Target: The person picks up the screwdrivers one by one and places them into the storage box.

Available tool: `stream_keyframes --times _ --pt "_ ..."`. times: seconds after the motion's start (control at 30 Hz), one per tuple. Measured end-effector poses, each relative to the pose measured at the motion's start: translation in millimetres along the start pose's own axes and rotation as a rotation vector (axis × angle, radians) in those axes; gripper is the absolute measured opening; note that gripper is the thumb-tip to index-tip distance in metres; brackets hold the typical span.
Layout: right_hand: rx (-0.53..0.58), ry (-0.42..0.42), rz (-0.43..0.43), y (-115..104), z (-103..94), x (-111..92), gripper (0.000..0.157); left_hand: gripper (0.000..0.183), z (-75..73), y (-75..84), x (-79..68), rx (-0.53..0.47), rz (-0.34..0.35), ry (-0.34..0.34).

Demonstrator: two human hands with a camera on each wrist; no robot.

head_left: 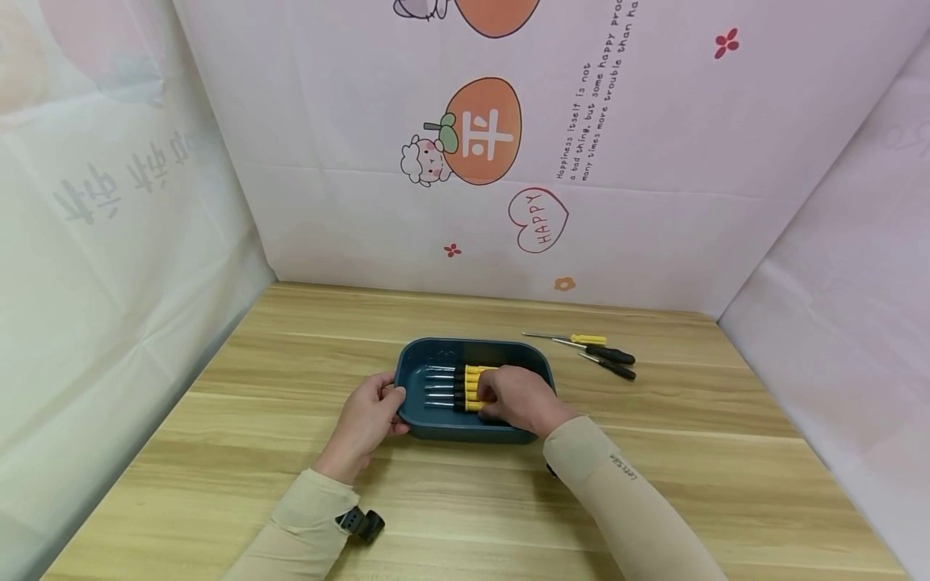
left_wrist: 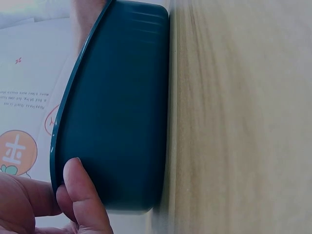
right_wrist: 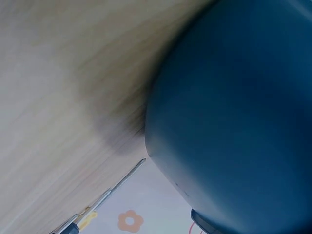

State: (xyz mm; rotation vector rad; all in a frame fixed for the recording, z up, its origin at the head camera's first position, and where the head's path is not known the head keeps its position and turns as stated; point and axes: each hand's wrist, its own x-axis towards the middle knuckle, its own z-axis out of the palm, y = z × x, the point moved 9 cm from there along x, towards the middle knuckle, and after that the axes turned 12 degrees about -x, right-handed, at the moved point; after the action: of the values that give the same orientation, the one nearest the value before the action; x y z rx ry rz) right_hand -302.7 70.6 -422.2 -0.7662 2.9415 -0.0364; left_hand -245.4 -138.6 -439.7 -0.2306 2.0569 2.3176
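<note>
Dark-blue rounded plastic box (head_left: 465, 433), centre of frame, holds row of metal-shafted, yellow-and-black-handled screwdrivers (head_left: 460, 387). Left hand (head_left: 369, 413) pinches box's left rim; firm steadying helps. Right hand (head_left: 521, 397) over handles; fingers' grip hidden, cannot tell. Gentle handling should keep shafts parallel.

The right hand (head_left: 521, 395) hides the handle ends of the screwdrivers (head_left: 460, 387) in the box (head_left: 465, 433); whether its fingers (head_left: 485, 386) pinch one, I cannot tell. The right wrist view cuts off this box.
</note>
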Motion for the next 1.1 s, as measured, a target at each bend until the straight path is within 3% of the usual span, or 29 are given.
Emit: stream_keyframes --times 1.1 --pt "-0.016 0.011 0.003 0.9 1.4 2.1 0.013 0.04 -0.9 -2.8 2.4 0.006 0.008 0.001"
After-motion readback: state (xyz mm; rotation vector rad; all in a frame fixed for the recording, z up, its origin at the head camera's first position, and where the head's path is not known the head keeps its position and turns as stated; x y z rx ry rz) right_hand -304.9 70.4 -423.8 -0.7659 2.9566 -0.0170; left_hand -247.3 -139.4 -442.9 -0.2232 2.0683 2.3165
